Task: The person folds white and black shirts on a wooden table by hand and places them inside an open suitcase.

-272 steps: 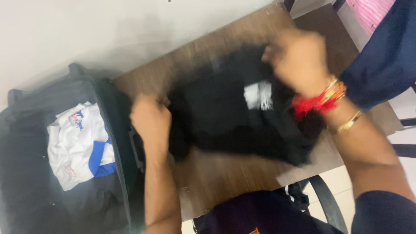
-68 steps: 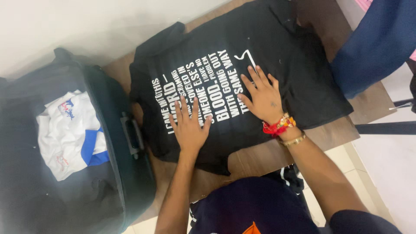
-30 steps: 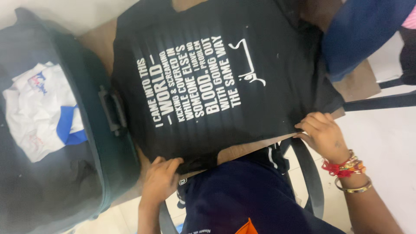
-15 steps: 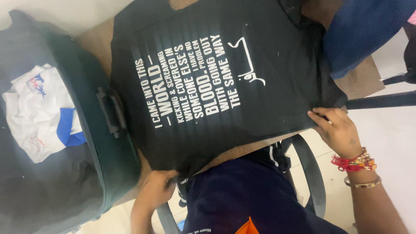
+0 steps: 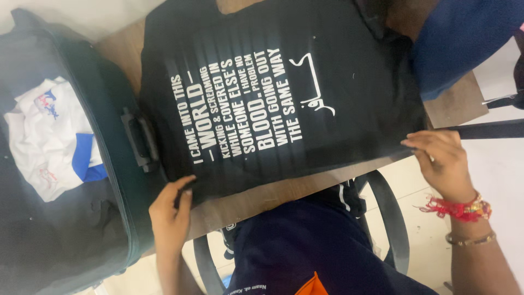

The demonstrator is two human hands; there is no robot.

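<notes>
Your left hand (image 5: 168, 213) pinches the near-left corner of the black T-shirt (image 5: 338, 109), with thumb and fingers closed on the hem fabric. Your right hand (image 5: 443, 164) sits at the near-right corner of the same T-shirt; its fingers are curled at the hem edge and touch the cloth, but you cannot tell whether they have closed on it. A red thread band and metal bangles (image 5: 464, 210) circle the right wrist.

The T-shirt lies spread flat on the wooden tabletop (image 5: 273, 194), printed side up, with white lettering (image 5: 240, 106) running across its middle. Its near hem runs just inside the tabletop's near edge, leaving a strip of bare wood between the two hands. The far part of the T-shirt runs out of view at the top.

Just beside the T-shirt's left edge stands an open dark suitcase (image 5: 117, 180), its rim and handle touching or almost touching the cloth. Inside the suitcase lies a white garment with blue panels (image 5: 49, 136), well apart from the T-shirt. Beyond the T-shirt's right edge a dark blue cloth (image 5: 464, 38) overlaps the tabletop corner. Near the T-shirt's hem, a black chair frame (image 5: 390, 218) shows below the tabletop.
</notes>
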